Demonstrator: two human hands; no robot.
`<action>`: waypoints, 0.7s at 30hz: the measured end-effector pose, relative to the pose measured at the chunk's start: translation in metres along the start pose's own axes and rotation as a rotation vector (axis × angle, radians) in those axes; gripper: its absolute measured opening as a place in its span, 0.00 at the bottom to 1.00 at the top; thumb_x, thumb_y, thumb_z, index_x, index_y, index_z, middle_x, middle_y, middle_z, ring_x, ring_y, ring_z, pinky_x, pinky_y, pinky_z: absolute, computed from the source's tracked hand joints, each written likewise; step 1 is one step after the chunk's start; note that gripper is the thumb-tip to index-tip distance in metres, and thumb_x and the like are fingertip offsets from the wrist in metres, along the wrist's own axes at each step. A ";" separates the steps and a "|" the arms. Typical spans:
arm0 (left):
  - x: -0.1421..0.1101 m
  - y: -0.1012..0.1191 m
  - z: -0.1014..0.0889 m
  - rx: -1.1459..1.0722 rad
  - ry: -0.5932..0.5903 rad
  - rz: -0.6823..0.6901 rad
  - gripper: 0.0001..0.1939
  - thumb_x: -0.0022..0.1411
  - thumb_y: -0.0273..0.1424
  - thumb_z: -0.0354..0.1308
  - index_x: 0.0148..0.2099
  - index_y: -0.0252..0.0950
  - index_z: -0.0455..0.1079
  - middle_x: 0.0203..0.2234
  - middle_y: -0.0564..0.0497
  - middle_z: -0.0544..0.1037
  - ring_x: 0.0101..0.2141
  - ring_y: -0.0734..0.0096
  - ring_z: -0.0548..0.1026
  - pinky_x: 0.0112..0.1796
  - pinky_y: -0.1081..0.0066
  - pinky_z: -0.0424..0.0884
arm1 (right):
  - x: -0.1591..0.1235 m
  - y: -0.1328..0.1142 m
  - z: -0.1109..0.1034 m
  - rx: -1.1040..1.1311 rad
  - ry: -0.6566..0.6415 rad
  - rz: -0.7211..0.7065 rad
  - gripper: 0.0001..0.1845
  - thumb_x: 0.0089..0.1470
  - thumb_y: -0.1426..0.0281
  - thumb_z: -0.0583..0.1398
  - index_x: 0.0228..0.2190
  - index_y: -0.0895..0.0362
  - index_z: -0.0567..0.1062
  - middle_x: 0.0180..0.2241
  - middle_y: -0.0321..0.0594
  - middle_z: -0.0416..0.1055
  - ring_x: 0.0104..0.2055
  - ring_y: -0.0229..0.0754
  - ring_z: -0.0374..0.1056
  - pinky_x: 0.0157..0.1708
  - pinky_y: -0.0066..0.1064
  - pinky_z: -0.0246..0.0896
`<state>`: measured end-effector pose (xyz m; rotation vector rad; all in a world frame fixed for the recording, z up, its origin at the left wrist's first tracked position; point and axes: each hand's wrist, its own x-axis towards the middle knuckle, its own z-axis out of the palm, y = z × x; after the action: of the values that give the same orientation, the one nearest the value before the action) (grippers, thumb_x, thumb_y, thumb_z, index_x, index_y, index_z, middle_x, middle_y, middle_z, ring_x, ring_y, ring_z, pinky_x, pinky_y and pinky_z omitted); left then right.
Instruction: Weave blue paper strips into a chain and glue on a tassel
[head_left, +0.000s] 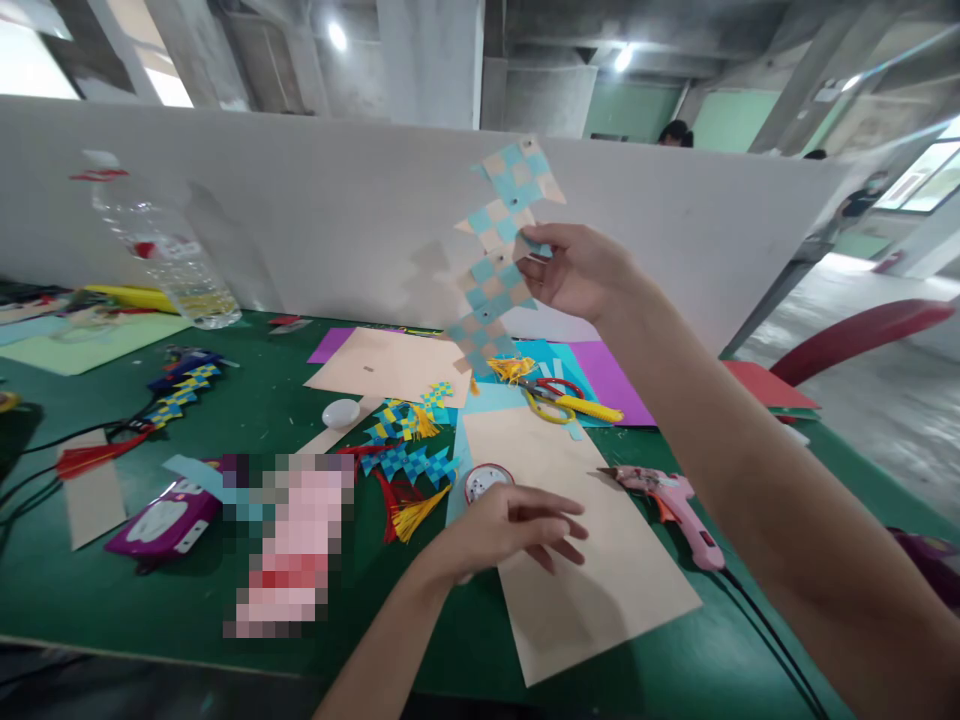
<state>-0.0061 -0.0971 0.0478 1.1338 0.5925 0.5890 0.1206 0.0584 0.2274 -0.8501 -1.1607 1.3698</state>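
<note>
My right hand is raised in front of the white partition, its thumb and fingers pinching a woven paper strip by its right edge. This strip is a chain of light blue and cream checked pieces with small dark dots and pointed corners, and it hangs upright. Lower down, my left hand hovers over a cream sheet with its fingers apart, holding nothing. Just behind its wrist is a round red-rimmed tin, partly hidden. Blue and yellow woven paper pieces with red and yellow tassels lie to its left.
A pink glue gun with a black cord lies at right. Yellow-handled scissors rest on coloured paper. A tilted plastic bottle stands far left, near a purple pouch. The white partition borders the green table behind.
</note>
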 end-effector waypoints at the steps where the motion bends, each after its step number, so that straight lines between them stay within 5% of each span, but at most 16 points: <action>1: -0.012 -0.001 0.002 -0.001 0.044 0.035 0.16 0.57 0.36 0.61 0.46 0.36 0.75 0.39 0.41 0.79 0.34 0.63 0.79 0.29 0.71 0.73 | -0.004 0.003 0.006 0.013 -0.038 0.021 0.09 0.54 0.78 0.55 0.23 0.58 0.67 0.26 0.32 0.65 0.24 0.28 0.63 0.32 0.27 0.63; 4: -0.056 -0.002 -0.002 0.021 0.468 0.326 0.09 0.58 0.36 0.60 0.37 0.37 0.77 0.21 0.50 0.77 0.20 0.73 0.74 0.23 0.74 0.70 | -0.020 0.011 0.021 0.037 -0.178 0.078 0.06 0.51 0.76 0.59 0.24 0.58 0.69 0.26 0.32 0.66 0.24 0.30 0.64 0.33 0.28 0.65; 6: -0.083 0.003 -0.012 0.039 0.902 0.679 0.11 0.59 0.40 0.58 0.36 0.39 0.76 0.29 0.51 0.78 0.30 0.70 0.76 0.34 0.73 0.73 | -0.031 0.016 0.030 0.085 -0.266 0.129 0.05 0.50 0.76 0.60 0.25 0.57 0.70 0.27 0.32 0.67 0.25 0.31 0.65 0.33 0.29 0.65; 8: -0.099 0.010 -0.023 -0.044 1.086 0.830 0.24 0.61 0.50 0.50 0.47 0.39 0.72 0.45 0.47 0.75 0.49 0.59 0.71 0.49 0.64 0.69 | -0.040 0.022 0.040 0.169 -0.326 0.213 0.05 0.52 0.77 0.59 0.25 0.57 0.70 0.26 0.32 0.67 0.24 0.30 0.64 0.33 0.27 0.65; 12: -0.100 0.012 -0.033 -0.188 0.991 0.633 0.38 0.50 0.59 0.54 0.59 0.45 0.64 0.50 0.45 0.73 0.56 0.47 0.63 0.51 0.52 0.67 | -0.046 0.053 0.062 0.277 -0.331 0.402 0.06 0.54 0.77 0.58 0.26 0.57 0.70 0.24 0.31 0.68 0.22 0.29 0.63 0.28 0.23 0.63; 15: -0.095 -0.003 -0.028 -0.217 0.879 0.501 0.37 0.55 0.61 0.46 0.59 0.46 0.64 0.52 0.43 0.72 0.58 0.42 0.61 0.49 0.43 0.67 | -0.038 0.100 0.070 0.230 -0.222 0.555 0.04 0.56 0.75 0.58 0.29 0.56 0.69 0.26 0.31 0.69 0.24 0.30 0.65 0.27 0.22 0.63; 18: -0.101 -0.024 -0.020 0.131 0.807 0.456 0.32 0.62 0.56 0.39 0.59 0.47 0.64 0.56 0.47 0.68 0.60 0.49 0.56 0.53 0.42 0.60 | -0.026 0.153 0.064 0.152 -0.140 0.622 0.07 0.58 0.77 0.54 0.38 0.57 0.69 0.30 0.32 0.70 0.27 0.30 0.66 0.31 0.24 0.65; 20: -0.109 -0.036 -0.015 0.325 0.793 0.439 0.24 0.61 0.51 0.46 0.51 0.47 0.72 0.53 0.51 0.71 0.60 0.52 0.52 0.53 0.47 0.58 | -0.018 0.183 0.057 0.086 -0.098 0.664 0.11 0.60 0.71 0.55 0.44 0.59 0.68 0.38 0.38 0.70 0.33 0.35 0.68 0.34 0.30 0.67; 21: -0.114 -0.042 -0.013 0.617 0.822 0.442 0.24 0.64 0.48 0.40 0.49 0.47 0.73 0.53 0.54 0.71 0.59 0.53 0.54 0.50 0.50 0.61 | -0.014 0.195 0.053 0.056 -0.087 0.678 0.15 0.59 0.66 0.57 0.46 0.59 0.68 0.43 0.41 0.69 0.38 0.39 0.68 0.37 0.35 0.67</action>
<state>-0.0900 -0.1813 0.0199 1.6119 1.3022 1.3413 0.0175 0.0496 0.0535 -1.2161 -0.9223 1.9917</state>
